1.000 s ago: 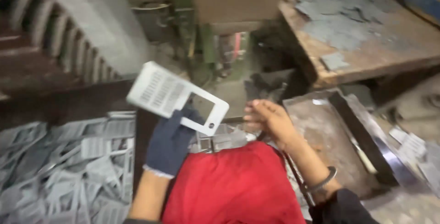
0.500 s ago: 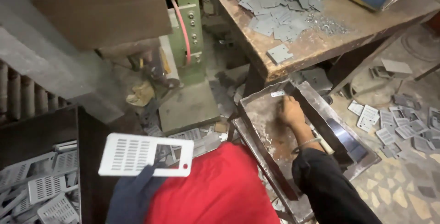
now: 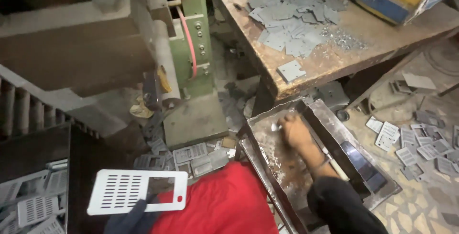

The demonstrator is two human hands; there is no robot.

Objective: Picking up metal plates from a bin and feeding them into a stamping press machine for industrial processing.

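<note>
Holding a slotted plate — long axis sideways (window rightward).

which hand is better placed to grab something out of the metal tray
Right. The right hand is already down inside the metal tray, while the gloved left hand holds a slotted white plate.

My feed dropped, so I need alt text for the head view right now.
The gloved left hand holds a white perforated metal plate over the red lap, while the bare right hand reaches into a rusty metal tray. Grey stamped plates litter the wooden workbench beside a green press.
</note>
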